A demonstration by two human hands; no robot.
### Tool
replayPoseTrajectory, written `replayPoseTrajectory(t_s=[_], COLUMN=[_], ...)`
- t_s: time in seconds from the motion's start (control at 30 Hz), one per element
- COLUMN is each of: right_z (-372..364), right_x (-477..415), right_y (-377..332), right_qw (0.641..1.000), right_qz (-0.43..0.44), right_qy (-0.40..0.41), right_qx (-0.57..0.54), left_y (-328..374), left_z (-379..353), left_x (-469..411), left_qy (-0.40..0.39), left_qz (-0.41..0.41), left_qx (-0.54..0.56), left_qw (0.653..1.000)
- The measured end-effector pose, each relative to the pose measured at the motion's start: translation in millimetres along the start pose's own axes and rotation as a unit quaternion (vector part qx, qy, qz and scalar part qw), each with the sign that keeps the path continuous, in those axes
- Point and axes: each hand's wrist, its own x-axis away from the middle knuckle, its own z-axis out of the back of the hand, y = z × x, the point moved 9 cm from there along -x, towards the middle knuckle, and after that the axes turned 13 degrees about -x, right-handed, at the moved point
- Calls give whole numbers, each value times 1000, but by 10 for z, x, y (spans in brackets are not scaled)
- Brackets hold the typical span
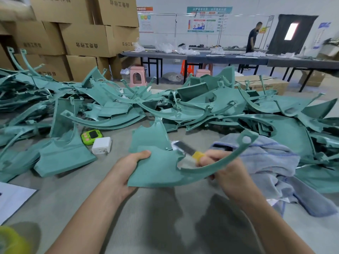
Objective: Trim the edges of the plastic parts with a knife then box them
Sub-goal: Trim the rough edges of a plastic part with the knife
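Plastic part (156, 167) looks light and thin: a teal moulded shell with a wide flat panel and a long curved arm that'd probably flex, so I'd grab the panel. Left hand (126, 169) pinches the panel's edge, and right hand (225, 169) is wrapped round the yellow-handled knife (189, 150), blade by the inner curve. It's held over the grey floor (165, 208), on the near side of the pile (183, 107). Smooth, slightly glossy, likely slippery.

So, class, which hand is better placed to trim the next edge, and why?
Right. The right hand grips the knife, blade at the edge of the plastic part; the left hand holds it.
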Motion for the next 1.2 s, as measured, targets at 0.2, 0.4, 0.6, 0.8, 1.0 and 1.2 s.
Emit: replayPoseTrajectory(t_s=[0.2, 0.4, 0.6, 0.8, 1.0, 1.2], right_z=[159, -26, -36, 69, -179, -250], right_x=[62, 78, 64, 76, 60, 129], right_y=[177, 203, 211, 232, 252, 263], right_qw=[985, 994, 994, 997, 991, 959], right_qz=[-56, -66, -46, -49, -78, -122], right_qy=[104, -12, -19, 27, -97, -181], right_qx=[127, 85, 100, 61, 44, 178], left_y=[-15, -20, -20, 18, 130, 135], left_z=[-2, 13, 34, 127, 156, 78], left_x=[-23, -67, -107, -95, -55, -8], left_qy=[8, 11, 10, 25, 35, 8], left_qz=[-1, -2, -7, -18, -66, -80], left_qx=[-12, -17, -30, -31, -59, -128], left_qw=[1000, 1000, 999, 999, 996, 988])
